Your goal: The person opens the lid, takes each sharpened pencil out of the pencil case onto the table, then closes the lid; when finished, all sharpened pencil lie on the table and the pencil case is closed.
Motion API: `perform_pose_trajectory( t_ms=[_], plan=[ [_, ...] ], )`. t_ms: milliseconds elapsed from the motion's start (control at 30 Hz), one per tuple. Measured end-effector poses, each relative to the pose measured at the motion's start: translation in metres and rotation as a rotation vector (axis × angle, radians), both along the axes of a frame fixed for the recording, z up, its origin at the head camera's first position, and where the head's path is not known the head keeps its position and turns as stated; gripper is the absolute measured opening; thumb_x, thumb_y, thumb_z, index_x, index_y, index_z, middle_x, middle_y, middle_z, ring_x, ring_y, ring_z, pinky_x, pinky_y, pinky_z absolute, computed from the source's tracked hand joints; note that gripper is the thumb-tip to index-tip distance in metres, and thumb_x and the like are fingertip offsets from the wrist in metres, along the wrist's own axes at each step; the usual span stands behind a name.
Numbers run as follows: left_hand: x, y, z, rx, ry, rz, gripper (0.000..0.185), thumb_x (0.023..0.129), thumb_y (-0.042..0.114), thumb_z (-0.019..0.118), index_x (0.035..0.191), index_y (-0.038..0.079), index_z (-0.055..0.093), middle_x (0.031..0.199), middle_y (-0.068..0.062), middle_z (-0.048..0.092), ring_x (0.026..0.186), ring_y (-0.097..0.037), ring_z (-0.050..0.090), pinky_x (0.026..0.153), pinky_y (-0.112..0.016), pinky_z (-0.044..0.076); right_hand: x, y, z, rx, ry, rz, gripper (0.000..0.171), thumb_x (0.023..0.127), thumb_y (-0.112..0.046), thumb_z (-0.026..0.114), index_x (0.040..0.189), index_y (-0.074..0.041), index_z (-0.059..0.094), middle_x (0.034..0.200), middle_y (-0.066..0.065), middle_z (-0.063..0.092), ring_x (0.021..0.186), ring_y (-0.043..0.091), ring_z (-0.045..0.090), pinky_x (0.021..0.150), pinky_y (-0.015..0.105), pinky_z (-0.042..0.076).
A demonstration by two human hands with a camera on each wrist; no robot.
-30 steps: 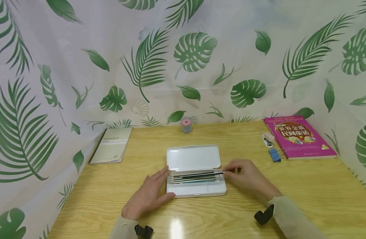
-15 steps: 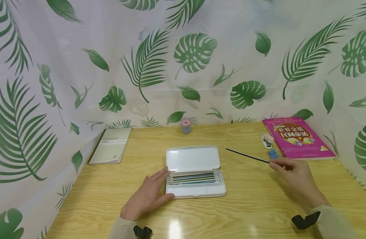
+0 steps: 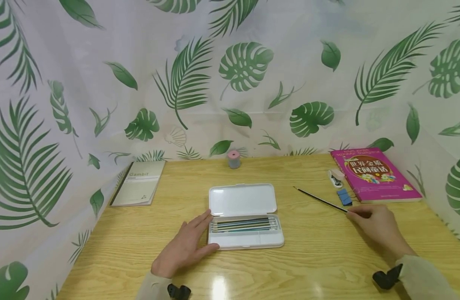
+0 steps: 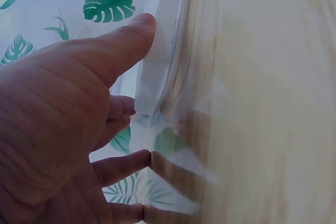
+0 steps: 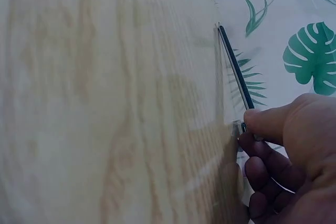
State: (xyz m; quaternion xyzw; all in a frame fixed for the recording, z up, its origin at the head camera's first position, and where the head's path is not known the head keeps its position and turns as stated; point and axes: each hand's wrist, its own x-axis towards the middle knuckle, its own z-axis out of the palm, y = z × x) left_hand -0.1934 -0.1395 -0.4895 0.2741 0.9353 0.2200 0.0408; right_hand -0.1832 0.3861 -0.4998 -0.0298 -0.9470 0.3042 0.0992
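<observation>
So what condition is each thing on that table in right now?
Pencil case: lid open, pencils lying inside.
Black pencil: out of the case, pinched at one end by the right hand.
Left hand: fingers straight, resting against the case's left side.
Pink book: closed, lying flat.
Notebook: closed.

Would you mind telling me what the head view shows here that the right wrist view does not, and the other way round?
Only the head view shows the open white pencil case with pencils inside, the left hand resting against its left end, the pink book, the notebook and the blue clip. Only the right wrist view shows close up how the thumb and fingers pinch the end of the black pencil. Both show the right hand holding that pencil over the wooden table, with the leaf-print curtain behind.
</observation>
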Motion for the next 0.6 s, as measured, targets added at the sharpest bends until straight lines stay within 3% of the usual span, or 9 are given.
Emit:
perform_pose_trajectory(
  t_ms=[167, 367, 600],
  plan=[
    [0.0001, -0.0002, 0.0011, -0.006, 0.001, 0.004, 0.083, 0.093, 0.054, 0.064, 0.155, 0.009, 0.034, 0.164, -0.004, 0.023, 0.145, -0.029, 0.03, 0.113, -0.066, 0.023, -0.0007, -0.0001, -0.0024, 0.053, 0.028, 0.027, 0.021, 0.092, -0.025, 0.073, 0.098, -0.005, 0.079, 0.101, 0.016, 0.071, 0.09, 0.033, 0.064, 0.071, 0.039, 0.052],
    [0.0005, -0.0004, 0.002, -0.012, -0.011, 0.007, 0.084, 0.092, 0.057, 0.063, 0.155, 0.01, 0.034, 0.164, -0.002, 0.023, 0.146, -0.027, 0.03, 0.114, -0.065, 0.023, 0.0003, -0.0014, -0.0024, 0.065, 0.03, 0.034, 0.018, 0.091, -0.023, 0.074, 0.095, -0.006, 0.08, 0.096, 0.015, 0.072, 0.082, 0.029, 0.066, 0.067, 0.044, 0.054],
    [-0.0006, -0.0012, 0.0005, -0.008, -0.011, 0.009, 0.084, 0.092, 0.056, 0.063, 0.156, 0.011, 0.033, 0.164, -0.001, 0.023, 0.147, -0.027, 0.028, 0.115, -0.065, 0.021, 0.0005, -0.0036, -0.0029, 0.065, 0.032, 0.025, 0.017, 0.091, -0.023, 0.075, 0.095, -0.006, 0.079, 0.097, 0.015, 0.072, 0.081, 0.028, 0.066, 0.065, 0.041, 0.053]
  ],
)
